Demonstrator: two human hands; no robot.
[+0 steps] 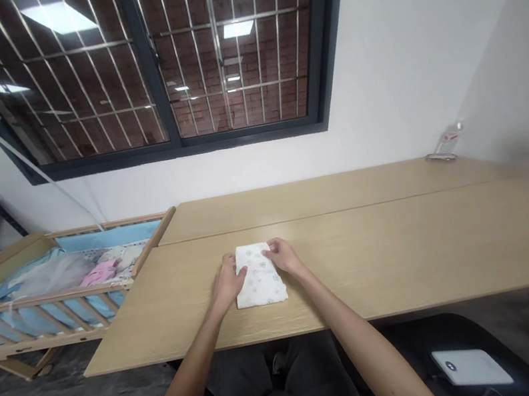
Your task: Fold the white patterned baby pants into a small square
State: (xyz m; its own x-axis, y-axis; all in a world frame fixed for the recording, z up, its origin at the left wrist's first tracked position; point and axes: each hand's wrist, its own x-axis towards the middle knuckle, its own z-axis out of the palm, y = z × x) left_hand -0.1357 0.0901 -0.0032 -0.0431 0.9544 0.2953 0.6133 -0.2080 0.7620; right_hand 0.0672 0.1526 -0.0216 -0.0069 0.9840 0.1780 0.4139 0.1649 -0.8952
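Note:
A white folded cloth [259,280] with a small grey print lies on the wooden table in front of me, its long sides pointing away from me. My left hand [228,281] grips its left edge, with the thumb on top and the fingers curled along the side. At the upper right corner, my right hand [283,256] holds the cloth between its thumb and bent fingers. The fingertips beneath the edges are hidden.
The light wooden table [405,249] stretches far to the right. A clear bottle [450,137] stands at its back right corner. Left of it is a wooden crib [53,301] with bedding and a pink cloth [99,273]. A white phone-like device [472,367] rests on a black chair.

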